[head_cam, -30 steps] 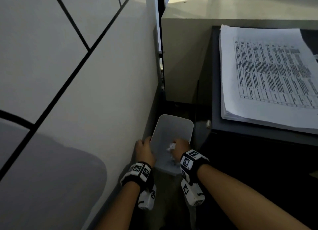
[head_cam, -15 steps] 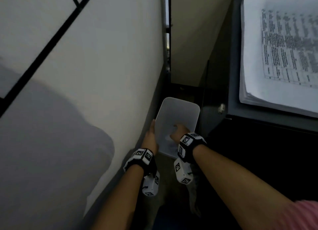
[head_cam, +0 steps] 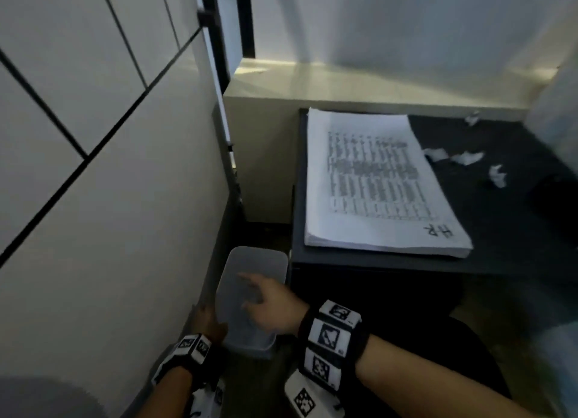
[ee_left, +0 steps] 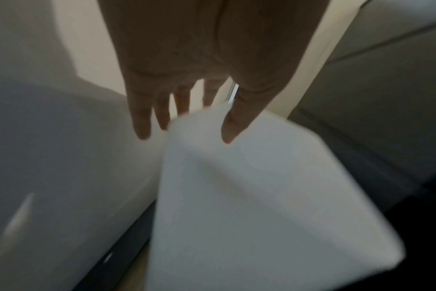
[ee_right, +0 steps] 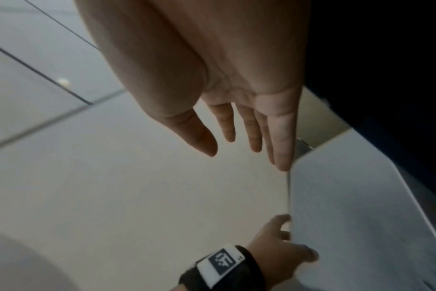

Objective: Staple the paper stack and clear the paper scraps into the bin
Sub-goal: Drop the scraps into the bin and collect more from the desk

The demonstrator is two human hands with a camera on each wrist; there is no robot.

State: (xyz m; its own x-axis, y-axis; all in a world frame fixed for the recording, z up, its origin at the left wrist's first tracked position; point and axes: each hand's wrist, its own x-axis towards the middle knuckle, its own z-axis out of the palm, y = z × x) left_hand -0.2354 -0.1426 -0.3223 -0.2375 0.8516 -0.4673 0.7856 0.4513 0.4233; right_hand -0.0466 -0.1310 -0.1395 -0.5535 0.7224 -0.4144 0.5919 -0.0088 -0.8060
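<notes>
A translucent white bin (head_cam: pixel 257 251) stands on the floor between the wall and a dark table (head_cam: pixel 500 230). My left hand (head_cam: pixel 208 319) holds the bin's left rim, thumb on one face (ee_left: pixel 261 196) and fingers behind it. Over the bin's mouth my right hand (head_cam: pixel 250 289) hovers, fingers spread and empty; the right wrist view shows its bare palm (ee_right: pixel 244 149) beside the bin's wall (ee_right: pixel 361 216). A thick printed paper stack (head_cam: pixel 375 183) marked "HR" lies on the table. Several crumpled white scraps (head_cam: pixel 436 154) lie to its right. No stapler is in view.
A pale panelled wall (head_cam: pixel 109 183) runs close along the bin's left. A beige ledge (head_cam: pixel 344 86) sits behind the table. The gap holding the bin is narrow, with the table's edge (head_cam: pixel 375 266) just to the right.
A second ago my right hand held a white scrap over the bin, then dipped inside. It has since come up empty with fingers spread. My view has swung up towards the table.
</notes>
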